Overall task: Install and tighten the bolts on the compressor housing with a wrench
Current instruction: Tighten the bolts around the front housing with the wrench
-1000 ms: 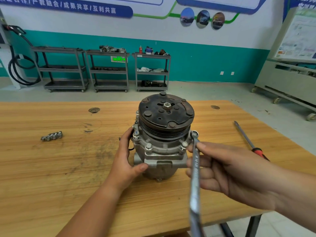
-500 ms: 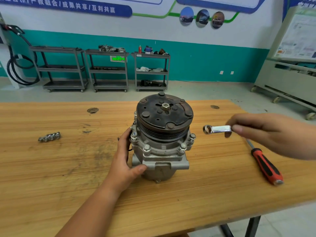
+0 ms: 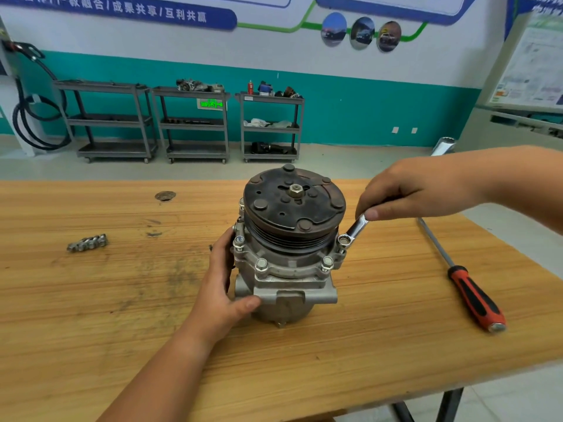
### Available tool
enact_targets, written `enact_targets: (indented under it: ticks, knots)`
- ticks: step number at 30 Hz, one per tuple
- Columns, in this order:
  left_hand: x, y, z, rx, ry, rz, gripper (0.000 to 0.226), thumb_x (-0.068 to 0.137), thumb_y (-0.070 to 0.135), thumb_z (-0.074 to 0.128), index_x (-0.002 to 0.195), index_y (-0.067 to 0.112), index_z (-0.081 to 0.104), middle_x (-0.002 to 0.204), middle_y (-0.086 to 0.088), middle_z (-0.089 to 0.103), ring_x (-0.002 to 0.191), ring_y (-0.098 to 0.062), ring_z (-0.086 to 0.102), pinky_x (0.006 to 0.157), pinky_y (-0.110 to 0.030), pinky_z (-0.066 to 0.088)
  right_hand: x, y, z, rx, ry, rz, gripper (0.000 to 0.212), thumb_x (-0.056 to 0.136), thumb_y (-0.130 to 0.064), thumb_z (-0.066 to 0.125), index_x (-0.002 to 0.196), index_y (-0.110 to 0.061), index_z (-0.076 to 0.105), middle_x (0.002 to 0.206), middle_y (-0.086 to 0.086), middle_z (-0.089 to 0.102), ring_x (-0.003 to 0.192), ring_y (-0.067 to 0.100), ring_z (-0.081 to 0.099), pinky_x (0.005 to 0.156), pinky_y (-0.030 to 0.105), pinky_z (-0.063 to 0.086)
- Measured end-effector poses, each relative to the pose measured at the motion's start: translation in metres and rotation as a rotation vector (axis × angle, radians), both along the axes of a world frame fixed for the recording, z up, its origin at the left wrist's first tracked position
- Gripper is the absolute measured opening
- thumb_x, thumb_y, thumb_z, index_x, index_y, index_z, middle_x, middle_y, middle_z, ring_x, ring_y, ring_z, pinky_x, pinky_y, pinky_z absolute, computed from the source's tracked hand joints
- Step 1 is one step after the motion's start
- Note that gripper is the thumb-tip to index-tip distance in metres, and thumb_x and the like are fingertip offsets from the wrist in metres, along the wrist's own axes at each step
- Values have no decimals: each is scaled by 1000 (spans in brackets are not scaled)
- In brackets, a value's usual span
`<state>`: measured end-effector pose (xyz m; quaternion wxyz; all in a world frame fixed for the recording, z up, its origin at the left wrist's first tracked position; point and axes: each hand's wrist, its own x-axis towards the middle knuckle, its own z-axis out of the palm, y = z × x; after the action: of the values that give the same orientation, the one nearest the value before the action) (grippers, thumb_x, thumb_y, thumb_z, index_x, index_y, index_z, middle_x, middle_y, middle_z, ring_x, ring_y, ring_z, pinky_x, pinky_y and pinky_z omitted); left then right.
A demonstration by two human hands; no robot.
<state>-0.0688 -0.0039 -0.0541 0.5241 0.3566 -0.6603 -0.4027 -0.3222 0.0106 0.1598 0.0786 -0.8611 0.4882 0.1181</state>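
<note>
Grey metal compressor housing (image 3: 286, 278) is standing on the wooden bench (image 3: 91, 315), the left hand (image 3: 219, 287) gripping its side. The right hand (image 3: 417, 190) fingers (image 3: 373, 213) are holding a silver ring wrench (image 3: 355, 229) on the right-side bolt (image 3: 343, 239); a red-handled screwdriver (image 3: 469, 290) is lying nearby.

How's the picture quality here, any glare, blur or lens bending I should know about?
Head view: the wide-angle lens bows the table edges and wall stripe; light is even, with only a soft shadow under the compressor; the wrench glints brightly near its ring end; the right hand looks slightly smeared; the far carts are soft.
</note>
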Motion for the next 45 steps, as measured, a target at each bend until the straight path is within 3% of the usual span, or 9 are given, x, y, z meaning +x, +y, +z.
enact_targets:
  ticks: [8, 14, 19, 25, 27, 30, 32, 36, 45]
  knots:
    - [-1, 1, 1, -15, 37, -31, 128, 44, 85, 70, 145, 21, 22, 141, 1, 47, 130, -8, 47, 101, -19, 41, -12, 3, -2, 263, -95, -223, 27, 95, -36, 44, 114, -35, 62, 65, -18, 54, 64, -1, 49, 67, 17, 43]
    - [-1, 0, 0, -32, 58, -38, 118, 45, 84, 70, 140, 32, 25, 141, 8, 45, 129, -4, 47, 98, -14, 40, -6, 38, -23, 896, -832, -565, 24, 84, -23, 51, 90, -5, 65, 58, 6, 56, 45, 14, 56, 44, 23, 51]
    - [0, -2, -1, -36, 45, -38, 116, 47, 84, 70, 140, 32, 25, 142, 7, 45, 130, -6, 46, 99, -15, 40, 33, 77, -64, 845, -1572, -755, 22, 76, -17, 53, 66, -2, 67, 54, 12, 56, 38, 19, 56, 36, 26, 49]
    - [1, -1, -2, -26, 22, -26, 116, 48, 84, 70, 142, 32, 24, 145, 3, 43, 133, -8, 44, 103, -21, 39, 47, 109, -89, 877, -1915, -671, 42, 38, 3, 88, 78, 8, 73, 74, 26, 67, 56, 29, 69, 43, 33, 55]
    - [2, -1, -3, -19, 25, -23, 121, 46, 85, 70, 143, 33, 22, 146, 0, 43, 134, -12, 43, 106, -29, 38, 38, 119, -94, 944, -1877, -671, 62, 15, 2, 94, 74, 5, 73, 71, 26, 66, 49, 29, 65, 40, 33, 53]
    - [2, -1, -3, -14, 29, -31, 123, 45, 84, 71, 144, 30, 22, 146, 1, 43, 133, -9, 44, 104, -23, 40, 17, 124, -93, 775, -1648, -643, 52, 34, -24, 96, 79, -7, 74, 66, 14, 62, 51, 20, 60, 49, 27, 52]
    - [1, 0, -2, -4, 27, -33, 120, 44, 85, 71, 142, 33, 23, 145, 2, 43, 131, -6, 46, 101, -17, 41, -4, 119, -86, 271, -1230, -424, 22, 72, -43, 73, 87, -28, 73, 70, -5, 63, 63, 8, 60, 63, 17, 49]
    - [1, 2, 0, -2, 26, -27, 121, 42, 86, 69, 141, 34, 22, 145, 1, 43, 131, -5, 45, 100, -16, 41, -38, 81, -62, -571, -274, 24, 55, 97, -54, 19, 102, -27, 68, 82, -14, 57, 76, 8, 53, 72, 26, 41]
    - [2, -1, -2, 1, 28, -33, 134, 45, 84, 71, 147, 17, 19, 146, -5, 42, 134, -12, 44, 104, -22, 39, -29, 11, -20, -472, -106, 329, 46, 98, -45, 28, 112, -18, 63, 85, -18, 42, 77, 0, 38, 71, 15, 29]
